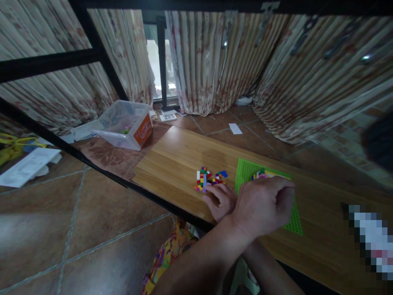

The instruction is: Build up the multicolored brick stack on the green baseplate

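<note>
My forearms cross, the left one lying over the right. My left hand [264,203] is above a green studded baseplate [244,167], its fingers curled closed; whatever they may hold is hidden. Partly behind that hand, a low build of colourful bricks [262,174] sits on the baseplate, with yellow, pink and white parts showing. Reaching to the left, my right hand [222,200] rests at the near edge of a pile of loose toy bricks [203,178], thumb and fingers apart. A blue brick [224,174] lies at the pile's right side.
The wooden table [172,155] has a dark frame bar along its near side. Beyond its left end stands a clear plastic box [123,137] with an orange label. A blurred-out object [374,241] is at the right. White paper [235,128] lies on the tiled floor below striped curtains [208,61].
</note>
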Available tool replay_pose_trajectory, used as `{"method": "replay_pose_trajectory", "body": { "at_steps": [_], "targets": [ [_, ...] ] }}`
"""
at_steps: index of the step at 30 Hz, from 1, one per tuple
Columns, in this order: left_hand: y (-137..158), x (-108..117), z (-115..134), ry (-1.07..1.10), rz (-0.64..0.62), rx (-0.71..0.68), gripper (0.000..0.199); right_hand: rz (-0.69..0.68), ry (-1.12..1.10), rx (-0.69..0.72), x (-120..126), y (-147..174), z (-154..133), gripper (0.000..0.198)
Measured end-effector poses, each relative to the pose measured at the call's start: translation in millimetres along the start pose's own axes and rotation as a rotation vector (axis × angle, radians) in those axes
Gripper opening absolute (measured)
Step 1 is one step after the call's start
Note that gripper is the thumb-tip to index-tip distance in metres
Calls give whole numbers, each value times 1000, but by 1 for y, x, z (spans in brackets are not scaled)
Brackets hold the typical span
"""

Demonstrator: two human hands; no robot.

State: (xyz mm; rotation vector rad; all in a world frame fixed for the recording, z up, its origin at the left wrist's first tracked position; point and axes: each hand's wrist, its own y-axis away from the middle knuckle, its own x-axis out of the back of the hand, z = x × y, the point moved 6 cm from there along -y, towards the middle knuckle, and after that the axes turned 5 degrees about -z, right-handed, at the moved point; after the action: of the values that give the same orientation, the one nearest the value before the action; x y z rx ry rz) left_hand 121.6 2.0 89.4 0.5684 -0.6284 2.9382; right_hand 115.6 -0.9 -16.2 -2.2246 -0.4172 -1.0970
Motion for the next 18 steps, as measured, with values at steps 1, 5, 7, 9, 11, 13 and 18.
{"method": "replay_pose_trajectory", "body": {
  "at_steps": [1,5,7,9,11,13,18],
  "targets": [
    [0,-1,-1,15,-5,-6,23,3,-6,2,-2,-1,-3,19],
    [0,-1,-7,27,-19,31,23,17,-12,-2,-5,-6,-11,12],
    [0,0,-9,28,-35,59,24,12,-2,1,-4,-8,-12,10],
    [-1,3,-9,23,-39,79,24,6,12,-2,-2,-8,-11,10],
    [-1,6,-8,4,-25,96,23,8,32,5,0,-7,-11,10],
    [-2,9,-8,-27,-3,107,22,22,43,26,3,-5,-9,12],
    [-1,8,-10,-109,21,153,16,78,44,86,6,6,7,15]
  ]
}}
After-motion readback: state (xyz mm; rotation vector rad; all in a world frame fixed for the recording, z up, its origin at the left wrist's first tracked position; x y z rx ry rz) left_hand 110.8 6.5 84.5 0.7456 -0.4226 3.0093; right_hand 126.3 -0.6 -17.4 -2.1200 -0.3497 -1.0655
